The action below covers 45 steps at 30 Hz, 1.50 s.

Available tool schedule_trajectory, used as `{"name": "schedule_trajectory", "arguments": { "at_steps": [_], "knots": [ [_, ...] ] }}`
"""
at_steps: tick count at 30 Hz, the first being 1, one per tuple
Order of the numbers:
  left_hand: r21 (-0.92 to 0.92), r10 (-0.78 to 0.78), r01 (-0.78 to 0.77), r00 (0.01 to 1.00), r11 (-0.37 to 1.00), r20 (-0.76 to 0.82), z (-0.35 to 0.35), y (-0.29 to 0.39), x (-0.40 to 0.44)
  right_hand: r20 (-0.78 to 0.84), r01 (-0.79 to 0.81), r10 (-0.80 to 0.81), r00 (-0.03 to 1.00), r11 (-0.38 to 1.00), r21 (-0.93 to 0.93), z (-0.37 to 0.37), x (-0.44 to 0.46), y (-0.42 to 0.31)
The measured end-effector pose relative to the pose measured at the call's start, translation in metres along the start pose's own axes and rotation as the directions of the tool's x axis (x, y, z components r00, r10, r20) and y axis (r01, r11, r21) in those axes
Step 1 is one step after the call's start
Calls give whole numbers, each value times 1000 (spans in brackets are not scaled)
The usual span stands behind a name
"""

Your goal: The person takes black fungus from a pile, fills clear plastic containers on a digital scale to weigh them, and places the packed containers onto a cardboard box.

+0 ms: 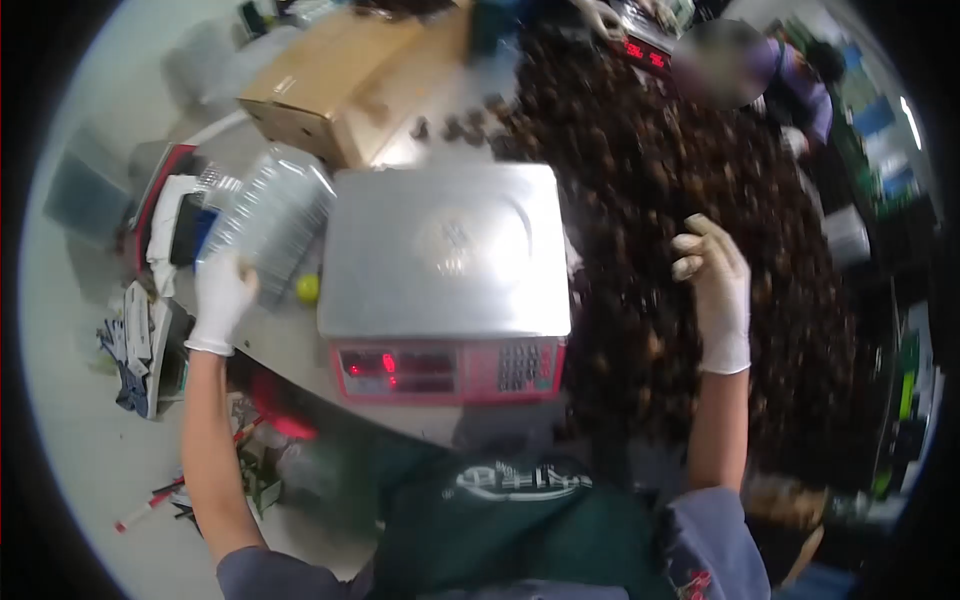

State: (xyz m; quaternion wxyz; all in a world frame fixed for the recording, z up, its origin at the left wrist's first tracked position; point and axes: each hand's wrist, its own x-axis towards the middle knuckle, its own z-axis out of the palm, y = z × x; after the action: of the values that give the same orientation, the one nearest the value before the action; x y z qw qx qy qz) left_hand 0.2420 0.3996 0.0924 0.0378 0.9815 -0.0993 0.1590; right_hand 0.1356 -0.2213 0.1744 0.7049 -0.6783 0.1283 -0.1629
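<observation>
My left hand (pixel 223 298), in a white glove, is at the near end of a stack of clear plastic trays (pixel 268 212), its thumb and fingers closed on the edge. My right hand (pixel 720 295), also gloved, hovers over a wide heap of small dark brown pieces (pixel 640 250) that look like mushrooms; its fingers are slightly bent and apart, with nothing in them. Between my hands stands a scale (pixel 440 250) with a bare metal plate and a red front, its display lit with red digits.
A cardboard box (pixel 335 75) stands behind the trays. A small yellow-green round thing (pixel 307 289) lies beside the scale. Across the heap, a person in a purple top (pixel 805 90) works near another lit scale display (pixel 645 53). Clutter lies on the floor at lower left.
</observation>
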Motion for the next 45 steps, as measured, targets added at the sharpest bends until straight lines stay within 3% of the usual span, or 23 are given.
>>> {"name": "schedule_trajectory", "arguments": {
  "at_steps": [2,4,6,8,9,10,12,14,15,18,21,22,24,25,26,28,30,32,35,38,39,45],
  "knots": [
    [-99,-168,182,976,978,142,-20,4,10,-176,-2,-15,984,995,-96,-55,-62,-11],
    [-30,-7,7,1000,1000,5,-10,-20,10,-296,-3,-20,955,997,-74,-100,-118,-9],
    [-128,-56,55,998,990,-4,-39,9,10,-381,-14,-39,924,991,-136,-129,-172,-1],
    [-340,-202,211,977,917,60,-59,42,8,-470,-62,2,883,992,-113,-136,-214,13],
    [-458,-67,52,998,888,-17,-52,51,6,-464,-134,53,884,981,-143,-129,-230,22],
    [-367,106,-104,994,924,-16,-83,148,-4,-460,-205,108,881,964,-166,-122,-249,34],
    [-372,203,-160,976,914,79,-59,175,-1,-390,-235,147,909,953,-190,-109,-261,53],
    [-381,186,-104,965,919,185,-46,200,-7,-358,-318,256,898,940,-125,-93,-271,59],
    [-267,206,-142,952,953,228,-50,211,-8,-337,-333,275,901,934,-128,-88,-277,64],
    [-248,368,-402,914,881,-173,-64,232,-20,-263,-326,290,920,940,-103,-84,-299,85],
    [-486,413,-458,887,744,-205,-83,289,-61,-250,-394,359,899,913,-108,-74,-308,95],
    [-560,489,-478,860,677,-143,-86,317,-81,-238,-418,393,888,906,-66,-66,-305,91],
    [-734,663,-420,747,533,53,-60,346,-110,-169,-355,328,929,921,-163,-58,-298,96],
    [-727,689,-428,719,537,86,-40,356,-125,-121,-169,135,983,925,-340,-55,-290,103],
    [-721,714,-434,690,540,119,-21,366,-139,-42,-71,59,997,897,-436,-52,-279,97],
    [-726,653,-410,754,552,69,7,385,-160,66,210,-210,975,800,-562,-44,-251,98],
    [-753,609,-383,792,535,29,25,395,-175,130,342,-350,928,654,-675,-35,-223,107],
    [-782,632,-369,774,503,42,31,399,-178,184,393,-401,897,538,-746,-18,-193,104],
    [-766,611,-390,791,512,6,42,396,-185,307,430,-351,885,361,-827,4,-162,107],
    [-769,573,-381,819,514,-23,42,393,-186,381,471,-299,875,350,-810,-7,-169,129],
    [-780,546,-367,837,507,-38,44,392,-189,343,508,-432,834,361,-782,-10,-177,135],
    [-792,504,-316,864,523,-12,50,392,-196,282,467,-409,868,481,-742,-28,-248,151]
  ]
}}
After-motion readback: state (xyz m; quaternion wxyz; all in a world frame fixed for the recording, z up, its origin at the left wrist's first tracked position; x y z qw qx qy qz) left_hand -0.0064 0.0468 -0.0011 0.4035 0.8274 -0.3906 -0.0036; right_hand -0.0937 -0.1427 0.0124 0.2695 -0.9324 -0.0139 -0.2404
